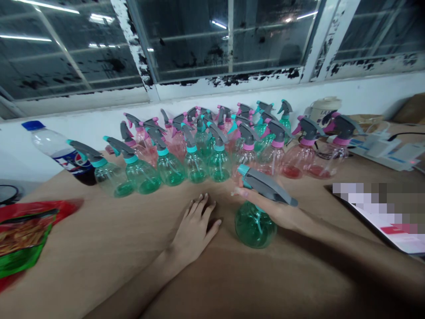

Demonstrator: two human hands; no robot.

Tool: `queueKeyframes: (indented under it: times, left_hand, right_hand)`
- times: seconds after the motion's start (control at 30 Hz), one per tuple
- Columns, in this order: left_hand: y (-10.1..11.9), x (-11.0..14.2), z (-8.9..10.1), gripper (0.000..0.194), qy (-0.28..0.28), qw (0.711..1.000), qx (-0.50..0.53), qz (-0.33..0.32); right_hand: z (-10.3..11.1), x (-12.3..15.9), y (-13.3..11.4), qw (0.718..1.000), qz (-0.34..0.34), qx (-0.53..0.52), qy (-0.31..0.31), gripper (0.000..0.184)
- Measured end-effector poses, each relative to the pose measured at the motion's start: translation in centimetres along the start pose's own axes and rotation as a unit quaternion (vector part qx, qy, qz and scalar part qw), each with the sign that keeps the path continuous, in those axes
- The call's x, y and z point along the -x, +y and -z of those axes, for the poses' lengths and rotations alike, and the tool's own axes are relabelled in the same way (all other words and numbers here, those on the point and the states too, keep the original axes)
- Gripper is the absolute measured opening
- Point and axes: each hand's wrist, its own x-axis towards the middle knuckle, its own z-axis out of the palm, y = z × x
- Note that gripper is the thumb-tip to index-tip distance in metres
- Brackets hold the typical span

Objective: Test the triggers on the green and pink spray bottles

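Note:
A green spray bottle [255,228] with a teal collar and a grey trigger head stands close to me, right of the table's middle. My right hand [262,199] is closed round its neck, under the trigger head, which hides part of the fingers. To the left, my left hand [195,228] lies flat on the wooden table [109,257], fingers spread and holding nothing. Beyond both hands stand rows of similar spray bottles, among them a green one [219,166] with a teal collar and a pink one [297,161] with a pink collar.
A cola bottle [71,155] leans at the back left. A red and green snack packet [29,235] lies at the left edge. On the right are a screen device [375,221], a white power strip [385,153] and a pale jar [325,108]. Windows rise behind.

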Motion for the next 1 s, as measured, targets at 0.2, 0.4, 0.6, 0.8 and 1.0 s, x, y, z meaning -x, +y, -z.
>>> queueKeyframes:
  times: [0.2, 0.4, 0.6, 0.8, 1.0]
  left_hand:
    - [0.02, -0.07, 0.08, 0.043, -0.003, 1.0, 0.001, 0.003]
    - [0.04, -0.09, 0.16, 0.043, -0.01, 1.0, -0.007, 0.003]
    - [0.14, -0.09, 0.29, 0.043, -0.012, 1.0, -0.004, 0.004]
    - [0.03, -0.11, 0.18, 0.043, -0.009, 1.0, -0.01, 0.001]
    - [0.03, -0.07, 0.16, 0.044, -0.014, 1.0, -0.003, 0.001]
  right_hand:
    - [0.1, 0.09, 0.23, 0.999, -0.014, 0.021, 0.02, 0.019]
    - [0.29, -0.37, -0.19, 0.997, 0.025, -0.063, -0.039, 0.022]
    - [0.33, -0.23, -0.34, 0.997, 0.031, -0.062, -0.039, 0.036]
    - [0.36, -0.14, -0.24, 0.999, 0.026, -0.032, -0.027, 0.036]
    - [0.16, -0.09, -0.4, 0.998, 0.025, -0.059, -0.027, 0.036]
